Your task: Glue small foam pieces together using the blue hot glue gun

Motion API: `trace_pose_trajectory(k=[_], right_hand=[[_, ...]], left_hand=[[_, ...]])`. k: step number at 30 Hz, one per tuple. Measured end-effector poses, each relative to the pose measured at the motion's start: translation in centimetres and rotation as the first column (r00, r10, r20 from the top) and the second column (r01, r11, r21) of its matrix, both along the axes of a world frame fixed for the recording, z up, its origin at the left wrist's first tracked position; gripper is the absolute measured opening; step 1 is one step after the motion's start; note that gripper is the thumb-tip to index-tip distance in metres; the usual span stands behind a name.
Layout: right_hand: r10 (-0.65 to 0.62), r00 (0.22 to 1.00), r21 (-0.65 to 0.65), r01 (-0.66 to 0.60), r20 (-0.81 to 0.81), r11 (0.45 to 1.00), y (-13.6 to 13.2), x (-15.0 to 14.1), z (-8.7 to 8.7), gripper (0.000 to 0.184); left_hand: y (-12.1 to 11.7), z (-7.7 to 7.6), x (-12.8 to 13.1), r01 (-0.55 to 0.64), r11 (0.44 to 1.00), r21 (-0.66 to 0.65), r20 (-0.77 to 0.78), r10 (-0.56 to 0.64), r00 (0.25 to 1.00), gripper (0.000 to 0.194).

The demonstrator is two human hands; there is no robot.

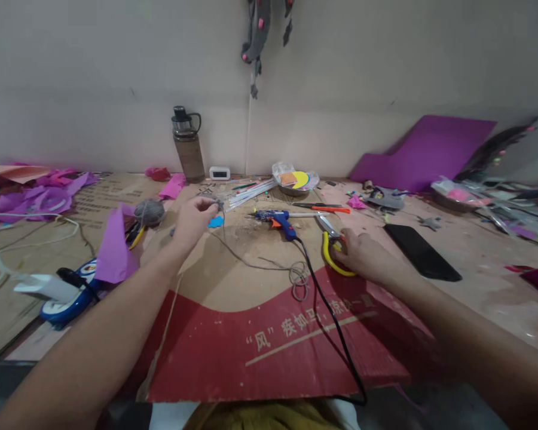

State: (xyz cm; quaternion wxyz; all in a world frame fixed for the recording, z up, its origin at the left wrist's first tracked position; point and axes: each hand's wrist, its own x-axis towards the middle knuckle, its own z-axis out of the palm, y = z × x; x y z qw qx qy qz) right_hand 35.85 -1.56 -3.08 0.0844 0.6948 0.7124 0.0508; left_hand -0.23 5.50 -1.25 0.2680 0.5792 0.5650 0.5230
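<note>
My left hand is closed in a pinch at the left of the cardboard, with a small grey bit at its fingertips. Grey yarn trails from there across the cardboard into loose loops. A blue scrap lies just beside those fingers. At the right, my right hand grips the yellow handles of a pair of scissors, whose blades point away toward the wall. Between the hands rests a blue glue gun, its black cord running down over the near edge. Part of the scissors' handle is hidden by my fingers.
A ball of grey yarn, a power strip and purple felt lie left. A bottle stands by the wall near white glue sticks and a bowl. A black phone lies right.
</note>
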Motion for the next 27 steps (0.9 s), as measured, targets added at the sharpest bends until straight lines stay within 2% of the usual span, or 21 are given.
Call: trace_pose_trajectory(k=[3, 7, 9, 11, 12, 14, 16, 18, 20, 21, 22, 25, 27], right_hand=[[-0.13, 0.988, -0.117, 0.12, -0.084, 0.986, 0.2, 1.3, 0.5, 0.042], [-0.196, 0.958, -0.246, 0.142, -0.211, 0.959, -1.0, 2.7, 2.5, 0.036], [-0.158, 0.941, -0.238, 0.086, -0.3, 0.967, -2.1, 3.0, 3.6, 0.025], [-0.073, 0.918, -0.16, 0.01, -0.391, 0.987, -3.2, 3.3, 4.2, 0.01], [-0.027, 0.896, -0.12, -0.03, -0.444, 0.992, -3.7, 3.4, 4.4, 0.013], [0.014, 0.821, -0.087, -0.078, -0.57, 0.993, -4.5, 3.3, 4.5, 0.018], [0.037, 0.709, -0.057, -0.108, -0.704, 0.993, -5.0, 2.6, 4.4, 0.02], [0.106, 0.604, 0.031, -0.134, -0.79, 0.99, -5.3, 1.3, 4.4, 0.041], [0.233, 0.544, 0.145, -0.201, -0.806, 0.969, -5.4, -1.0, 4.6, 0.056], [0.285, 0.482, 0.193, -0.232, -0.828, 0.953, -5.4, -2.3, 4.7, 0.051], [0.285, 0.453, 0.179, -0.263, -0.845, 0.948, -5.4, -3.8, 4.8, 0.046], [0.267, 0.265, 0.174, -0.327, -0.927, 0.929, -5.0, -8.1, 4.8, 0.038], [0.256, 0.223, 0.158, -0.379, -0.941, 0.912, -4.3, -10.4, 4.5, 0.038]], left_hand=[[0.2, -0.2, -0.1, 0.035, 0.997, -0.072, 0.125, -0.026, 0.992, 0.009], [0.4, -0.1, 0.1, 0.112, 0.984, -0.139, 0.336, -0.059, 0.94, 0.005], [0.4, 0.1, 0.3, 0.14, 0.979, -0.145, 0.414, -0.068, 0.908, 0.003], [0.3, 0.2, 0.4, 0.16, 0.977, -0.141, 0.48, -0.074, 0.874, 0.004], [0.3, 0.3, 0.5, 0.164, 0.977, -0.139, 0.503, -0.073, 0.861, 0.004], [0.2, 0.4, 0.6, 0.163, 0.977, -0.138, 0.527, -0.067, 0.848, 0.005], [0.1, 0.5, 0.7, 0.163, 0.976, -0.146, 0.532, -0.062, 0.844, 0.006], [0.1, 0.4, 0.6, 0.175, 0.97, -0.168, 0.531, -0.061, 0.845, 0.006], [0.1, 0.3, 0.5, 0.163, 0.968, -0.189, 0.512, -0.044, 0.858, 0.007], [0.1, 0.2, 0.5, 0.139, 0.971, -0.192, 0.497, -0.026, 0.867, 0.009], [0.2, 0.1, 0.4, 0.109, 0.976, -0.187, 0.483, -0.005, 0.875, 0.011], [0.2, 0.1, 0.4, 0.037, 0.986, -0.163, 0.457, 0.042, 0.888, 0.015], [0.1, 0.3, 0.6, 0.048, 0.987, -0.155, 0.448, 0.027, 0.894, 0.015]])
